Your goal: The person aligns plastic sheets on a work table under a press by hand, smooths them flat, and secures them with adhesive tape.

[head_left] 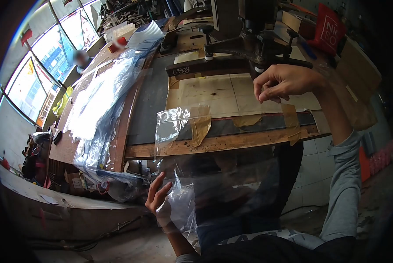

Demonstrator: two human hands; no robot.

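A clear plastic sheet (pixel 174 127) lies over the front edge of the work board and hangs down in front of my body. Low at its left side, my left hand (pixel 160 195) has bent fingers around the plastic, with the thumb partly hidden. My right hand (pixel 282 83) is above the board's right half, below the arm of a black metal press (pixel 218 65). Its fingers are curled together, and anything between them is too small to tell. Under the press, a tan sheet (pixel 214 93) rests on the dark board, with brown tape (pixel 201 127) near the front.
Glossy plastic sheets (pixel 102 96) are piled on the table at the left. A red bag (pixel 329 28) and a cardboard box (pixel 358 65) stand at the right. Another person (pixel 81 60) is by the windows. Cables run along the floor.
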